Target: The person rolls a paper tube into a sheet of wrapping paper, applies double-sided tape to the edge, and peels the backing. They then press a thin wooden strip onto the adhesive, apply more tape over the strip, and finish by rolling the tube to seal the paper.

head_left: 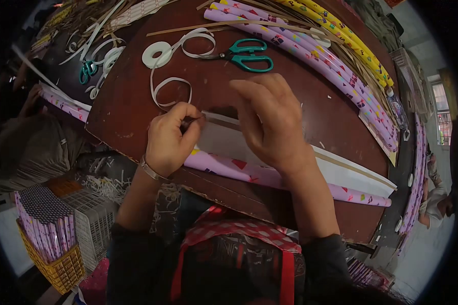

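A wrapping paper roll (249,172), lilac with coloured prints, lies along the table's near edge, partly unrolled with its white inside (341,170) showing. Along the far edge of that sheet runs a tan-and-white tape strip (353,170). My left hand (170,137) is closed in a pinch at the strip's left end. What lies between its fingertips is mostly hidden. Over the sheet, my right hand (275,119) is raised with bent fingers apart and nothing visible in them. Beyond my left hand, a loose white ribbon of tape loops from a tape roll (148,57).
Teal-handled scissors (249,55) lie beyond my hands on the brown table (122,122). Several lilac rolls (310,53) and yellow rolls (341,30) are stacked at the back right. A yellow basket (61,267) of rolls stands lower left. Another person's hand (34,94) is at the left.
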`<state>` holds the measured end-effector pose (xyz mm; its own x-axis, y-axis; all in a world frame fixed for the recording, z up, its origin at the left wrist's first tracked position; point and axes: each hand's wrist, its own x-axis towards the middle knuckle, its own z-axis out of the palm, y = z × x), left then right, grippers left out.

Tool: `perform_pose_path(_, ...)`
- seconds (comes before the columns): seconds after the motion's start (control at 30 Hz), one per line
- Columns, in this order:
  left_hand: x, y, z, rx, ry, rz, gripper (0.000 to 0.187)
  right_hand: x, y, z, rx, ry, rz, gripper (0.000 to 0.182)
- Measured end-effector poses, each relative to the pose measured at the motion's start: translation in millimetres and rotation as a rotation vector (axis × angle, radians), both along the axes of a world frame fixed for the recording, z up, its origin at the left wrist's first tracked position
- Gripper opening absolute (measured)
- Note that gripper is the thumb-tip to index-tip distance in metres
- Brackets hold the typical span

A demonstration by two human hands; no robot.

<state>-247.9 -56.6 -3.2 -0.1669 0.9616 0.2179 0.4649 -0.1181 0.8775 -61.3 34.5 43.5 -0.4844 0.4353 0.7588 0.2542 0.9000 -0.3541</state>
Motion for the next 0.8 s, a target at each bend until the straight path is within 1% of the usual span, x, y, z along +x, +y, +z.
perform_pose_path(0.03,1,0,1,-0.010,0.021,0.004,0.008,8,0,0,-0.001,0.000,-0.006,0.032)
perform_pose_path(0.1,0,1,1,-0.018,0.033,-0.003,0.008,23,-2,1,-0.039,-0.131,-0.039,0.030)
perform_pose_path(0.13,0,2,1,-0.023,0.049,-0.007,0.008,30,-2,0,-0.039,-0.131,-0.045,0.030)
perform_pose_path(0.2,1,2,5,-0.030,0.069,-0.007,0.008,43,-7,-1,-0.026,-0.350,-0.119,0.029)
perform_pose_path(0.23,1,1,6,-0.040,0.085,0.001,0.007,53,-12,0,-0.027,-0.349,-0.124,0.029)
perform_pose_path(0.3,0,2,6,-0.035,0.081,-0.014,0.007,75,-27,3,-0.120,-0.499,-0.073,0.028)
perform_pose_path(0.43,-1,3,8,-0.059,0.033,-0.042,0.007,101,-53,-1,-0.193,-0.571,-0.037,0.033)
perform_pose_path(0.5,-3,4,8,-0.046,0.029,-0.055,0.007,109,-56,-10,-0.297,-0.633,-0.016,0.043)
perform_pose_path(0.6,-2,5,9,-0.052,0.016,-0.055,0.007,110,-56,-13,-0.292,-0.635,0.023,0.048)
perform_pose_path(0.8,1,6,5,-0.056,0.021,-0.015,0.005,111,-57,-11,-0.345,-0.680,0.036,0.050)
